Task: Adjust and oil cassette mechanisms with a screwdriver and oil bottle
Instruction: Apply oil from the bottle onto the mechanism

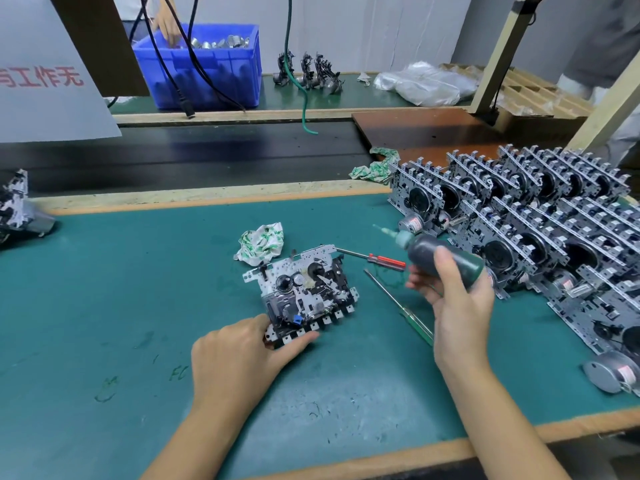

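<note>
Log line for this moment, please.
left hand: steadies grey metal cassette mechanism on green mat | right hand: grips dark oil bottle, nozzle aimed left | red-handled screwdriver: lying idle

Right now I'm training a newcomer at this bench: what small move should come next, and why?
Probably swing the oil bottle left until its nozzle is over the cassette mechanism. The right hand holds it off to the side, while the left hand steadies the mechanism.
</note>
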